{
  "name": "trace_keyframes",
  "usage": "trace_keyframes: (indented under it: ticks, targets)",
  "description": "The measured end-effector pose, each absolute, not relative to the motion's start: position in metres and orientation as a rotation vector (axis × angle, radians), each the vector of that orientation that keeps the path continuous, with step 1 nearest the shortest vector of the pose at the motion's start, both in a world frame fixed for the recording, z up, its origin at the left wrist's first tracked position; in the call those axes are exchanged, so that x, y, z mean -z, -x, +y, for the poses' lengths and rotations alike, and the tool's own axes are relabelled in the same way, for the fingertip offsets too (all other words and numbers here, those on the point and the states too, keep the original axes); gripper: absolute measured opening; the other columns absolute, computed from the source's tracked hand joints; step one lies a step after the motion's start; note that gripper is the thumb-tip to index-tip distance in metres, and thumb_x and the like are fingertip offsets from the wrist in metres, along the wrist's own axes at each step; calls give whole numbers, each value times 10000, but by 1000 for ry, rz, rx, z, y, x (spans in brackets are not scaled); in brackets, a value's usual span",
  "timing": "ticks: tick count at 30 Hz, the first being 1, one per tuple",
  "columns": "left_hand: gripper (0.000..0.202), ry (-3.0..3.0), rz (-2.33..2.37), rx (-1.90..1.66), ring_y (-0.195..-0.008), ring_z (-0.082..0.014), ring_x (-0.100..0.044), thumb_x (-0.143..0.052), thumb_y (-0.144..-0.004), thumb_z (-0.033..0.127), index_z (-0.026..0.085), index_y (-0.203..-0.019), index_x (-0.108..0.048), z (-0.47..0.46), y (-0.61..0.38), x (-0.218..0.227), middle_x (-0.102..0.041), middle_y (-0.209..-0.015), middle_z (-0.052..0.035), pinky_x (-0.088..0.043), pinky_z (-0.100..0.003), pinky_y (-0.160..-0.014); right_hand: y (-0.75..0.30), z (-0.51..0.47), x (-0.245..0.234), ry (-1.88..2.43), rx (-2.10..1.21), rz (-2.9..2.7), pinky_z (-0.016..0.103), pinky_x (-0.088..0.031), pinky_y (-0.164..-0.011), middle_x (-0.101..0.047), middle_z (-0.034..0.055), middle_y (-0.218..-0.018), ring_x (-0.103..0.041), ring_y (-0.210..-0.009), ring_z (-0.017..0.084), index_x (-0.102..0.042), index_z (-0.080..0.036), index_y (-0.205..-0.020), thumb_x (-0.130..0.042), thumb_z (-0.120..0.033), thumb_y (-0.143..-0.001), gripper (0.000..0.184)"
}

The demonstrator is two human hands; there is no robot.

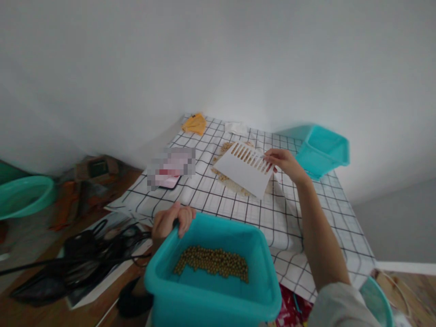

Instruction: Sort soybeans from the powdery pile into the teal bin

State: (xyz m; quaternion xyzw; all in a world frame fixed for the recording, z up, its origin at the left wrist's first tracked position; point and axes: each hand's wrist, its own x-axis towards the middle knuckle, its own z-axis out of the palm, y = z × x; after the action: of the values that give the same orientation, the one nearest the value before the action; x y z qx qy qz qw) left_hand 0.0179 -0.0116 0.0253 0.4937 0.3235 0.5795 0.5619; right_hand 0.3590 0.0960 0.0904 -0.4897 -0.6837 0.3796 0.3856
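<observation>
My left hand point(173, 220) is wrapped round the left rim of a turquoise plastic bin point(223, 229), in front of the table. A band of round tan beans point(214, 261) lies across the bin's floor. Out over the table, my right hand point(285, 162) pinches the right edge of a flat white sheet with a row of slots point(240, 170). That sheet lies over a spread of yellowish beans point(225, 178), which show through the slots and around its edges. Whether it touches the cloth beneath I cannot tell.
A checked cloth point(204, 202) covers the table. On it are a yellow cloth item point(195, 124), a white packet point(236, 128), a partly blurred phone point(170, 181) and a tilted turquoise bin point(323, 150). Black cables point(85, 245) lie at left, near a green basin point(27, 195).
</observation>
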Motion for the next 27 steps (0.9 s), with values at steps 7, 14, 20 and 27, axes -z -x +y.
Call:
trace_keyframes:
  ticks: [7, 14, 20, 27]
  targets:
    - [674, -1164, 782, -1348, -404, -143, -384, -370, -996, 369, 211, -343, -429, -12, -18, -27, -387, -324, 2, -376, -370, -670, -373, 99, -94, 1341, -581, -1409, 271, -293, -437, -538, 2, -561, -455, -483, 138, -612, -208, -754, -608, -509, -800, 305]
    - [667, -1204, 762, -1337, -409, -147, -395, -368, -1003, 361, 209, -357, -438, -13, -17, -29, -400, -332, 1, -380, -376, -672, -380, 108, -85, 1417, -375, -1363, 292, -332, -503, -492, -7, -537, -452, -490, 155, -599, -203, -712, -558, -484, -823, 304]
    - [663, -1213, 712, -1317, -407, -151, -408, -364, -1008, 361, 213, -372, -483, -9, -11, -23, -420, -335, 2, -379, -380, -672, -386, 108, -83, 1514, -113, -1405, 305, -342, -543, -515, 4, -547, -488, -525, 177, -627, -189, -737, -500, -460, -873, 329]
    - [669, -1315, 665, -1169, -437, -180, -454, -382, -994, 446, 229, -382, -544, 0, 4, -11, -478, -357, -19, -410, -411, -729, -381, 99, -92, 1577, 137, -1422, 306, -309, -555, -516, 15, -579, -455, -564, 180, -621, -196, -747, -457, -480, -906, 364]
